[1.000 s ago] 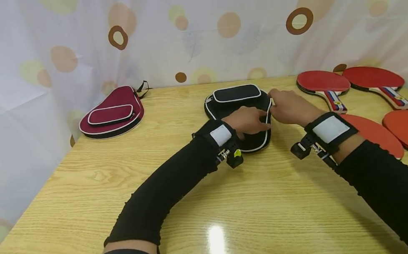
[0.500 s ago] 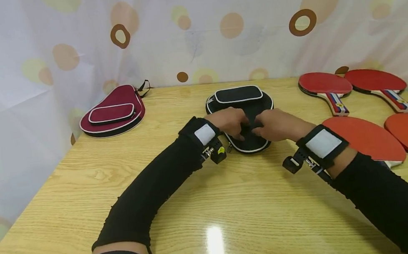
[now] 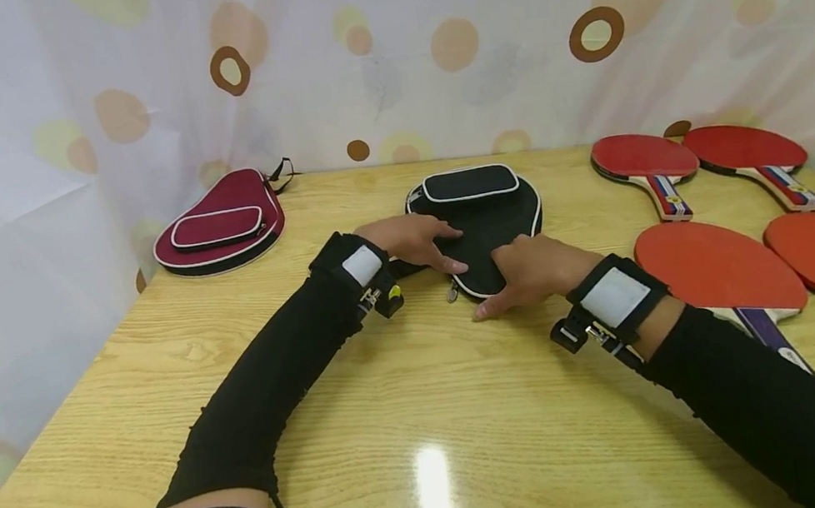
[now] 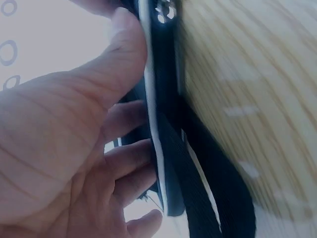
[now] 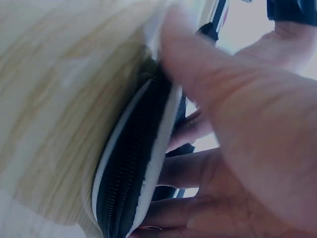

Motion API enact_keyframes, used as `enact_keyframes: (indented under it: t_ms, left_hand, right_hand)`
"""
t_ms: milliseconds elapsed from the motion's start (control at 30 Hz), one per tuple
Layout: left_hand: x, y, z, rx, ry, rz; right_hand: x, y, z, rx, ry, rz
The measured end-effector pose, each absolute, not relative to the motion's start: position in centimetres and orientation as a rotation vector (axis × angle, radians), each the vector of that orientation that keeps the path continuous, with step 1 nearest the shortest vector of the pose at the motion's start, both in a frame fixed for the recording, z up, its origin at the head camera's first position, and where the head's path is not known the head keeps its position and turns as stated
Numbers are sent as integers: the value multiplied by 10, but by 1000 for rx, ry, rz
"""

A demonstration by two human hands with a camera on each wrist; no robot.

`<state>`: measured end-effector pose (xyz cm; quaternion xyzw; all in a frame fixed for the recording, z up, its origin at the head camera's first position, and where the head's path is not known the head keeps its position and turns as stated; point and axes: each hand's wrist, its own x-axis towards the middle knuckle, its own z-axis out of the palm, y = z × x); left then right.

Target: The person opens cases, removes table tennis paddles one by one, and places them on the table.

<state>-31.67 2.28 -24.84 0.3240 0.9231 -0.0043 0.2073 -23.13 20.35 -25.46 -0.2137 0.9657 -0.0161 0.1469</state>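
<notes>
A black table tennis bat case [image 3: 492, 223] with white piping and a small front pocket [image 3: 471, 182] lies on the table in the head view. My left hand [image 3: 412, 241] touches its left edge, fingers spread over the top and thumb along the piping. A black strap [image 4: 218, 183] hangs beside that edge in the left wrist view. My right hand [image 3: 539, 268] rests on the near right part of the case, fingers on top and thumb stretched past the near end. Its closed zip [image 5: 119, 188] shows in the right wrist view. A zip pull [image 3: 452, 292] dangles at the near left edge.
A maroon bat case [image 3: 225, 212] lies at the back left of the wooden table [image 3: 323, 440]. At the right are several red table tennis bats, including a back one [image 3: 644, 156] and a nearer one [image 3: 719, 269] beside my right forearm. A patterned curtain [image 3: 392, 54] hangs behind.
My left hand has moved left from the case's right side, across its middle, to its left edge. My right hand has come from the upper right edge down to the near end.
</notes>
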Motion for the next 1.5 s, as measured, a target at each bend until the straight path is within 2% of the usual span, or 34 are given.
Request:
enact_keyframes:
  t_ms: [267,533,1200,1500]
  left_hand:
    - [-317,14,-248,947,2576,-101]
    - [-311,16,-253,980,2693,-100]
    - [-304,-1,-254,1395,2735,33]
    - [-302,1,-255,1376,2745,133]
  right_hand:
    - [-233,201,-257,-578,2809,-172]
    - [-237,206,-254,-564,2809,-100]
    - [-250,224,-242,-588,2720,-56]
    - [-251,229,-240,-602,2743,-62]
